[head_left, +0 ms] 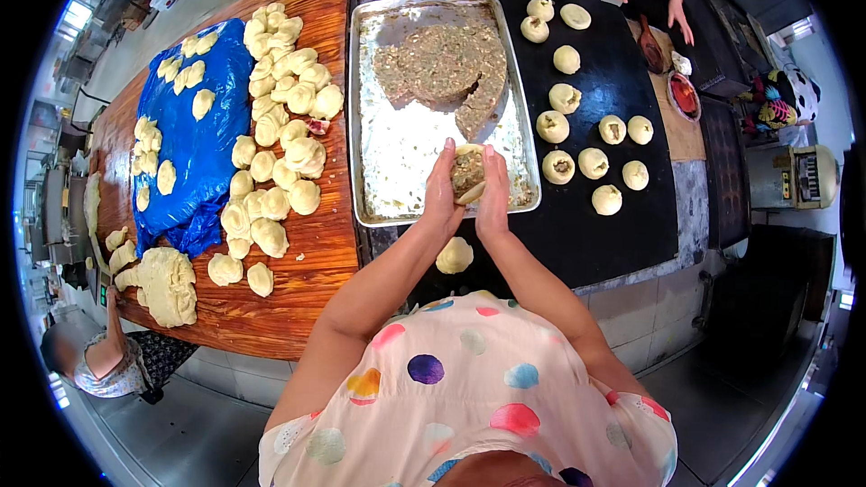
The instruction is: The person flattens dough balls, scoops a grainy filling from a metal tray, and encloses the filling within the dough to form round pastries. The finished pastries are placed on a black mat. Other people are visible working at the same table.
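Between my two hands, over the near end of the metal tray (383,167), is a cupped piece of dough (471,196) with chopped filling (468,167) in its middle. My left hand (441,191) curves round its left side. On the other side my right hand (493,194) presses in with its fingers pointing away from me. A big mound of filling (433,63) sits in the far part of the tray, with a wedge partly split off it. Just below my hands, a plain dough ball (454,255) rests on the black surface.
Several filled dough balls (593,163) stand on the black worktop (622,216) to the right. Many dough lumps (305,156) and a blue plastic sheet (203,162) cover the wooden table (316,271) at left. Other people stand at the far side and far left. A red-filled bowl (684,96) is far right.
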Demonstrator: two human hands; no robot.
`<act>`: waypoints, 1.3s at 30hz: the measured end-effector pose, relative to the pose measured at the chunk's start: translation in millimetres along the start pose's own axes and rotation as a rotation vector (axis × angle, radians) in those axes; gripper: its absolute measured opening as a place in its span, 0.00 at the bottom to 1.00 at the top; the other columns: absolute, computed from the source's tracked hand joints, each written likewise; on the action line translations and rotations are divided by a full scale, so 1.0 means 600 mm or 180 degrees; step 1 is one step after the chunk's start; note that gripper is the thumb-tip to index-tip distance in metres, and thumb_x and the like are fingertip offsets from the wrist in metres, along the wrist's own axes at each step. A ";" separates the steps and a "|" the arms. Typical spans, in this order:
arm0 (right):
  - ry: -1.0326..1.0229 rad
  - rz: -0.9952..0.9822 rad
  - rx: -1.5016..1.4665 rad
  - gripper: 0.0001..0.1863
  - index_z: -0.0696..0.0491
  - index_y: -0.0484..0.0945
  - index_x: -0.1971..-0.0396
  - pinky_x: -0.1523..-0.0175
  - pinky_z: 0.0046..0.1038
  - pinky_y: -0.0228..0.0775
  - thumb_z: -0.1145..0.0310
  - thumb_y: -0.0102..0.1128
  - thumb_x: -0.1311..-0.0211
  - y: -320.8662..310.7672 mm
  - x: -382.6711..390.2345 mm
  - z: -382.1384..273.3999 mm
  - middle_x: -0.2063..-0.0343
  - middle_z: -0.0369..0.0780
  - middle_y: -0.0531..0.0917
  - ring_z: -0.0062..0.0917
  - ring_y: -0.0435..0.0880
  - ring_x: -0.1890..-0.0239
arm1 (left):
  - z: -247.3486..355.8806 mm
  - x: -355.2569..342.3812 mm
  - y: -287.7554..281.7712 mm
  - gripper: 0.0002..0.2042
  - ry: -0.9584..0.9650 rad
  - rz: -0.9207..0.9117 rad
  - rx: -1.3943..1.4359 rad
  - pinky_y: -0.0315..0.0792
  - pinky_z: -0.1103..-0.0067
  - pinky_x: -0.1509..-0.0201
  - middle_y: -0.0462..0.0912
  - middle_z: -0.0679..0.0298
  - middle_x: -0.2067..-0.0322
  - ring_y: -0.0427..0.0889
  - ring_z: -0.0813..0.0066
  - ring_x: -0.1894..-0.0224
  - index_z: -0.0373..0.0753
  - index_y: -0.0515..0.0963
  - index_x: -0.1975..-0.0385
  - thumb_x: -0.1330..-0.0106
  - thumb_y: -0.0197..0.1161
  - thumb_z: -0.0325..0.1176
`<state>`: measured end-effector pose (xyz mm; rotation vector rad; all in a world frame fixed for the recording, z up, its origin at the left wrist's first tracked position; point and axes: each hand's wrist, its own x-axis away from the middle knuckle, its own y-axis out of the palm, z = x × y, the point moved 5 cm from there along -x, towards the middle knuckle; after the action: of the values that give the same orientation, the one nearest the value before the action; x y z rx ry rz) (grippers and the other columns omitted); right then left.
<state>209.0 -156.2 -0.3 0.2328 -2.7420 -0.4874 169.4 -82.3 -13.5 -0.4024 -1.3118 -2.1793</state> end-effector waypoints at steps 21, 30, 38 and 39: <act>-0.0658 0.0015 0.0105 0.18 0.58 0.73 0.47 0.38 0.27 0.62 0.61 0.41 0.23 0.019 0.035 -0.045 0.51 0.39 0.76 0.23 0.73 0.47 | 0.010 0.011 0.021 0.34 -0.0033 0.0086 -0.0064 0.72 0.72 0.40 0.79 0.59 0.52 0.80 0.70 0.48 0.36 0.69 0.43 0.30 0.45 0.64; -0.1468 -0.0211 0.1091 0.12 0.63 0.79 0.57 0.42 0.29 0.68 0.68 0.54 0.29 0.019 0.049 -0.084 0.56 0.44 0.83 0.26 0.79 0.51 | 0.016 0.043 0.041 0.20 0.0909 0.0380 -0.1561 0.70 0.79 0.66 0.79 0.68 0.74 0.73 0.83 0.71 0.34 0.82 0.64 0.27 0.56 0.47; -0.0587 -0.0045 -0.0597 0.13 0.61 0.77 0.53 0.43 0.28 0.69 0.68 0.52 0.29 -0.008 0.028 -0.082 0.54 0.41 0.81 0.25 0.78 0.51 | 0.038 0.062 0.086 0.24 0.0517 0.0568 -0.0868 0.72 0.77 0.56 0.80 0.63 0.64 0.76 0.77 0.61 0.34 0.78 0.53 0.25 0.49 0.53; -0.0347 -0.0083 -0.1061 0.13 0.61 0.76 0.52 0.43 0.27 0.68 0.68 0.52 0.29 -0.006 0.028 -0.081 0.54 0.40 0.80 0.24 0.78 0.51 | 0.034 0.064 0.082 0.24 0.0368 0.0766 -0.0099 0.72 0.75 0.53 0.80 0.62 0.62 0.78 0.75 0.58 0.35 0.77 0.51 0.25 0.48 0.53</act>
<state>211.3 -178.0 46.0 0.1609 -2.7076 -0.9767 168.0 -94.3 50.9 -0.4170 -1.1078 -1.9931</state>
